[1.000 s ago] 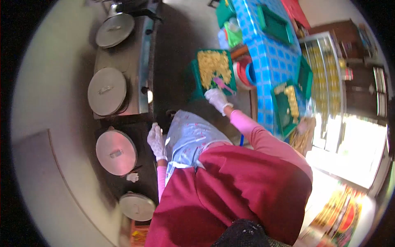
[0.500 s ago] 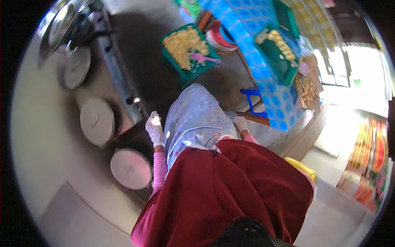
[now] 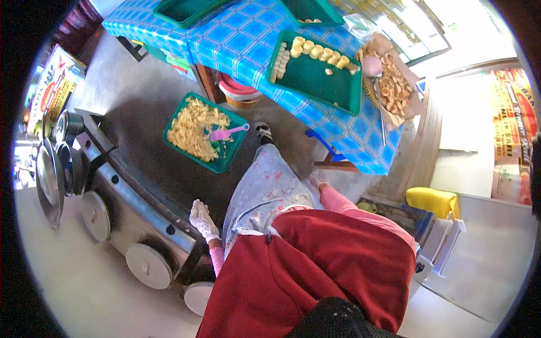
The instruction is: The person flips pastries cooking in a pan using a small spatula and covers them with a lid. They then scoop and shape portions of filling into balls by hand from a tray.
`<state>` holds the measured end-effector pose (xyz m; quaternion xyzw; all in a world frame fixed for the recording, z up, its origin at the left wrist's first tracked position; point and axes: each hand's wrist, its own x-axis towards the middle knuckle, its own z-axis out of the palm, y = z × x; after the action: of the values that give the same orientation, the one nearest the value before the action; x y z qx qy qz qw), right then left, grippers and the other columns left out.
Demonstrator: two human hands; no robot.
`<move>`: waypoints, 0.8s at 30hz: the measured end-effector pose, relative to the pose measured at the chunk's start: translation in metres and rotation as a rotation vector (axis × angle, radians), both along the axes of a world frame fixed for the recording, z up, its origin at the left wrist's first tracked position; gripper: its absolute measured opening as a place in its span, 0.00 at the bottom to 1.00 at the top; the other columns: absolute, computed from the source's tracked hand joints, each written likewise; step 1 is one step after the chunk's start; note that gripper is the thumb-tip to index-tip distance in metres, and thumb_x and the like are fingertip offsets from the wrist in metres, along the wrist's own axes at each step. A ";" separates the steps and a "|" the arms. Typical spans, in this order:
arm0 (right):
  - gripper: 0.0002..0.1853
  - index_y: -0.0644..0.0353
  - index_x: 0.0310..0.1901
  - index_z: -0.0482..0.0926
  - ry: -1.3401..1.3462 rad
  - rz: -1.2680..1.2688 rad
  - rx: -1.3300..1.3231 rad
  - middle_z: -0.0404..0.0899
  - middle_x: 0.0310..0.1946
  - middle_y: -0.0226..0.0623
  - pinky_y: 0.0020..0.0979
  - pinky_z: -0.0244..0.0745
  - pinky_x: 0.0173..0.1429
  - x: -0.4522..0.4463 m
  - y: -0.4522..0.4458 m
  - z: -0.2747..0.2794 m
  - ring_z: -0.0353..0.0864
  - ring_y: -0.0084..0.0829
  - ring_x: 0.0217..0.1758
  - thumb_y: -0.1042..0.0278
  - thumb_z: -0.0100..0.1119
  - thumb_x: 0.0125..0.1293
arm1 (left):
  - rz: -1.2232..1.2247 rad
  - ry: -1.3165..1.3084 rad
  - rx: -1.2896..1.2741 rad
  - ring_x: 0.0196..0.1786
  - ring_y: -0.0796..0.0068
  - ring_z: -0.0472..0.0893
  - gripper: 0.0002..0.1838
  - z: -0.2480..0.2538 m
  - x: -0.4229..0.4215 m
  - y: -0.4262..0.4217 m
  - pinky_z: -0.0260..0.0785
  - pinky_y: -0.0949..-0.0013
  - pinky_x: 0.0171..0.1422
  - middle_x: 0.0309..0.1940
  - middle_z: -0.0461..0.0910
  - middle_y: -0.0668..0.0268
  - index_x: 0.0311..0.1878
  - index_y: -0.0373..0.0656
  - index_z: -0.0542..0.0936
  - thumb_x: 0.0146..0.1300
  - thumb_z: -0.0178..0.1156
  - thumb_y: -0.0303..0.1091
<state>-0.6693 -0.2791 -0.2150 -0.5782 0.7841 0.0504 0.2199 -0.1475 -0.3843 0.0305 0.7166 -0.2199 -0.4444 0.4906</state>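
Observation:
My left hand (image 3: pixel 203 221), in a clear plastic glove, hangs left of the flowered apron (image 3: pixel 269 186) near the stove edge; its fingers are loosely extended and hold nothing visible. My right hand (image 3: pixel 318 178), also gloved, is at the apron's right side, below the table, small and partly hidden. Beyond my left hand a green tray (image 3: pixel 229 159) holds yellow pieces (image 3: pixel 191 130) and a pink scoop (image 3: pixel 224 134). On the blue checked table a green tray (image 3: pixel 315 84) holds a row of pale yellow rolls (image 3: pixel 325 54) and smaller white pieces (image 3: pixel 280 63).
The stove (image 3: pixel 132 211) with round lids (image 3: pixel 148 266) runs along the left. A red-lidded bucket (image 3: pixel 239 93) stands under the checked table (image 3: pixel 225 42). A basket of brown pieces (image 3: pixel 393 90) with tongs sits at the table's right end. A yellow bundle (image 3: pixel 433 201) lies right.
The view has swung toward the table and its trays. My right hand has left the tray with the pink scoop and dropped to my side. My left hand stays beside the apron.

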 end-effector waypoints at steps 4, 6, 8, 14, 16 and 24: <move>0.16 0.55 0.38 0.88 -0.025 -0.249 0.090 0.86 0.36 0.45 0.49 0.77 0.40 -0.031 -0.013 -0.003 0.86 0.45 0.38 0.54 0.55 0.63 | 0.038 0.012 0.062 0.35 0.81 0.78 0.14 -0.020 -0.033 -0.052 0.70 0.76 0.39 0.38 0.82 0.71 0.54 0.39 0.82 0.68 0.61 0.32; 0.16 0.56 0.38 0.87 -0.065 -0.222 0.200 0.86 0.36 0.46 0.48 0.77 0.40 -0.030 -0.022 0.041 0.86 0.46 0.38 0.55 0.54 0.63 | 0.047 0.079 0.124 0.35 0.80 0.78 0.14 -0.021 -0.045 -0.076 0.71 0.76 0.40 0.37 0.81 0.73 0.53 0.39 0.82 0.66 0.63 0.32; 0.16 0.56 0.38 0.87 -0.085 -0.221 0.254 0.86 0.36 0.46 0.48 0.77 0.40 -0.032 -0.025 0.055 0.86 0.46 0.38 0.56 0.54 0.63 | 0.052 0.108 0.109 0.36 0.81 0.77 0.15 -0.044 -0.050 -0.103 0.72 0.75 0.41 0.39 0.80 0.72 0.53 0.39 0.81 0.65 0.65 0.33; 0.15 0.57 0.38 0.87 -0.099 -0.253 0.344 0.86 0.35 0.46 0.48 0.77 0.40 -0.031 0.004 0.046 0.86 0.46 0.38 0.57 0.53 0.64 | 0.014 0.081 0.139 0.37 0.82 0.76 0.17 -0.096 -0.032 -0.148 0.73 0.75 0.42 0.41 0.79 0.72 0.56 0.38 0.79 0.67 0.64 0.35; 0.15 0.58 0.38 0.86 -0.084 -0.254 0.360 0.86 0.35 0.47 0.48 0.77 0.41 -0.036 0.009 0.046 0.86 0.46 0.37 0.58 0.53 0.64 | 0.014 0.050 0.149 0.36 0.82 0.77 0.16 -0.119 -0.014 -0.153 0.71 0.75 0.40 0.39 0.80 0.72 0.56 0.39 0.80 0.68 0.62 0.36; 0.14 0.59 0.38 0.86 0.025 -0.086 0.361 0.86 0.35 0.47 0.47 0.77 0.41 -0.080 -0.060 0.012 0.85 0.47 0.37 0.61 0.52 0.65 | 0.107 0.039 0.127 0.40 0.81 0.77 0.20 -0.152 -0.005 -0.150 0.73 0.74 0.43 0.42 0.81 0.70 0.60 0.32 0.78 0.71 0.59 0.35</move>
<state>-0.7492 -0.3389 -0.2026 -0.4947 0.7890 0.1881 0.3122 -0.1525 -0.5345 -0.1211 0.7484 -0.1432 -0.4444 0.4711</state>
